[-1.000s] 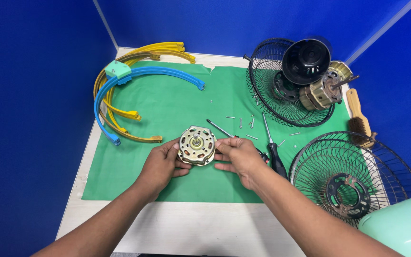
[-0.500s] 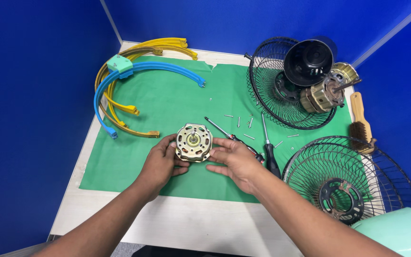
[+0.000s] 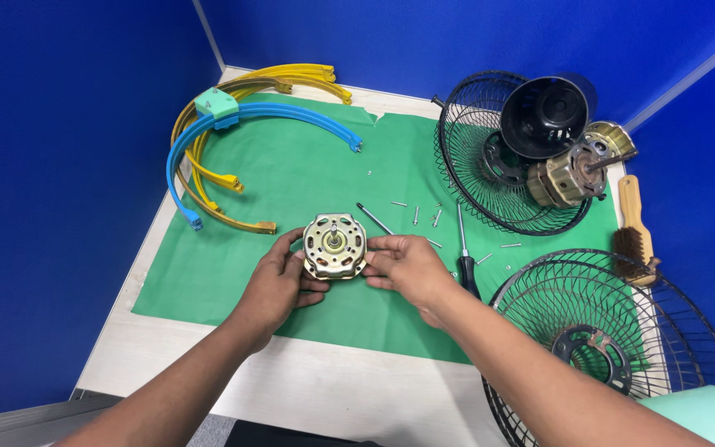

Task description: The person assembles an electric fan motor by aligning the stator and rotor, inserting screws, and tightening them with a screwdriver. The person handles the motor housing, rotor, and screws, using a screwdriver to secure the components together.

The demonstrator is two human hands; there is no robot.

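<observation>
Okay, quick pass:
Motor: round brass-coloured fan motor (image 3: 334, 246) sits on the green mat (image 3: 291, 174), just below its centre, shaft up.
Left hand: your left hand (image 3: 276, 285) grips the motor from 8 o'clock, fingers curled on its edge.
Right hand: your right hand (image 3: 407, 266) grips it from 3 o'clock, fingertips touching the rim.
Screwdriver: black-handled screwdriver (image 3: 463, 257) lies just beside your right hand, at 3 o'clock.
Screws: loose screws (image 3: 415, 215) at 1 o'clock of the motor.
Grilles: back grille (image 3: 506, 157) at 2 o'clock, front grille (image 3: 614, 348) at 4 o'clock.
Rings: yellow and blue curved strips (image 3: 208, 165) at 10 o'clock.
Brush: wooden brush (image 3: 635, 232) far right.
</observation>
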